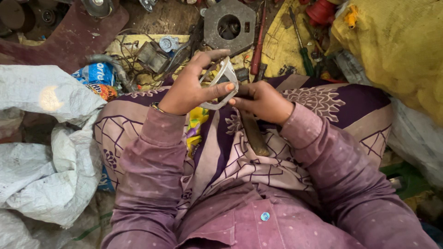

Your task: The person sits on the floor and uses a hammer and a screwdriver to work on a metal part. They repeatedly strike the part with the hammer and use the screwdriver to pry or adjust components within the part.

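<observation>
Left hand pinches a pale bent plastic frame – thumb on one side, fingers round the top; right hand, at 3 o'clock of it & touching, is closed on a wood-handled tool w/ handle lying down the purple patterned cloth on the lap; grey metal plate at 12.

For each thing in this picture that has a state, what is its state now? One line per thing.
left hand: closed around the white frame piece, thumb on its near edge.
white frame piece: held up above the lap, tilted.
right hand: closed on the wooden-handled tool.
wooden-handled tool: gripped, handle end resting on the lap, tip hidden behind the hands.
grey metal plate: lying flat on the ground, its round hole open.
red-handled screwdriver: lying on the ground, unheld.
</observation>
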